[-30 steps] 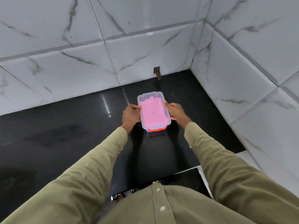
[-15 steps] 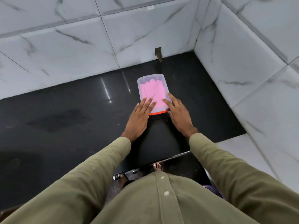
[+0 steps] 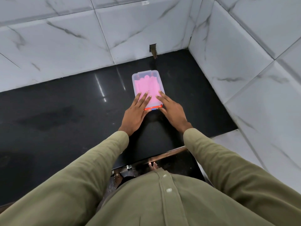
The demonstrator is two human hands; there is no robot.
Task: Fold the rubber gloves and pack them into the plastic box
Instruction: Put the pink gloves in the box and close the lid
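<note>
Rubber gloves (image 3: 147, 86) pink, flat under clear lid (image 3: 143, 75); both hands' fingers (image 3: 143, 99) spread, pressing lid.

No readable text, brand, number or sign is being shown anywhere. A small dark mark is being seen through the lid (image 3: 147, 88) of the box, on the pink gloves (image 3: 146, 84), but it is too small to be read.

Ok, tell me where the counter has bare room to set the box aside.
Widest bare patch: the black counter left of the plastic box, up to the tiled wall. A narrower strip lies between the box and the right wall. Crowded only at the box's near end, under the left hand and right hand.
</note>
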